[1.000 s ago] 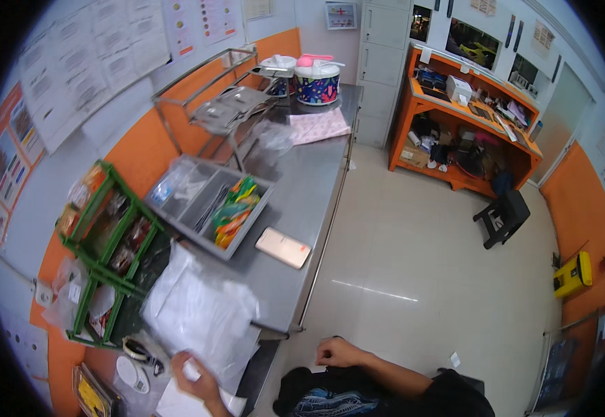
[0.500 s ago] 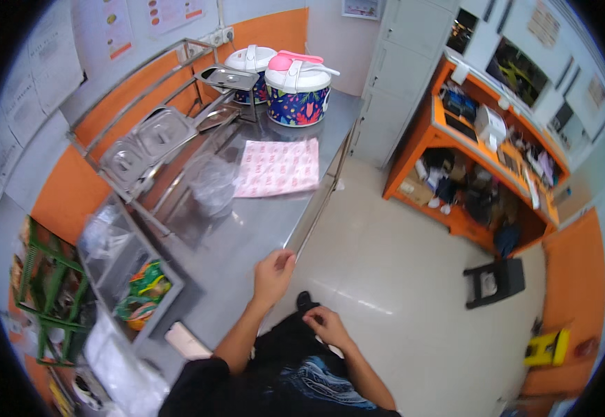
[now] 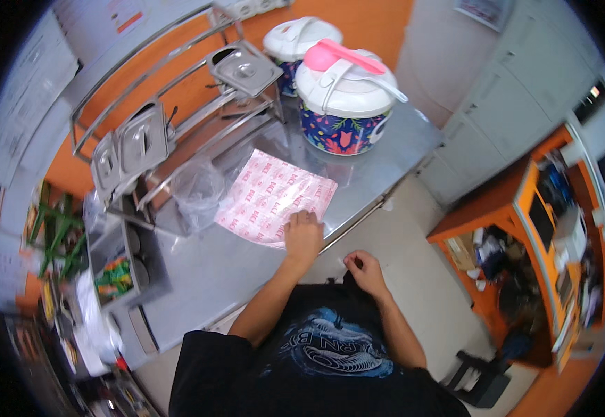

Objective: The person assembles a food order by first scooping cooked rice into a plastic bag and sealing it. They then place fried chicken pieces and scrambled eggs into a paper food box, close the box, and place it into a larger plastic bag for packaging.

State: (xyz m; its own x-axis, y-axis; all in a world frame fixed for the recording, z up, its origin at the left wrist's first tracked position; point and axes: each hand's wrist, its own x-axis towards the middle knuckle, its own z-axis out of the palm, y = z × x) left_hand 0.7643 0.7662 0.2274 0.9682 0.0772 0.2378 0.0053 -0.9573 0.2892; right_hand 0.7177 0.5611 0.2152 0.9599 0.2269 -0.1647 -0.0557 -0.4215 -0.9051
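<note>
A stack of white wrapping paper with pink print [image 3: 275, 194] lies on the steel table [image 3: 205, 278]. My left hand [image 3: 304, 235] rests on its near right corner, fingers over the paper and holding nothing. Off the table's edge, in front of my body, my right hand [image 3: 367, 273] is closed, thumb and fingertips together. Whatever it may hold is too small to tell. Beyond the paper stands a blue floral rice cooker [image 3: 344, 128] with a white lid. A pink scoop [image 3: 330, 55] and a white spoon [image 3: 382, 85] lie on that lid.
A second rice cooker [image 3: 302, 38] stands behind. Left of the paper are a clear plastic bag [image 3: 198, 187], a metal rack with lidded steel pans [image 3: 143, 139] and a grey bin [image 3: 139, 271] with green packets. An orange shelf unit [image 3: 469, 215] and a black stool [image 3: 479, 379] stand at right.
My view has moved nearer the paper and cookers. My left hand has gone from above the table's edge onto the paper; my right hand stays closed before my body.
</note>
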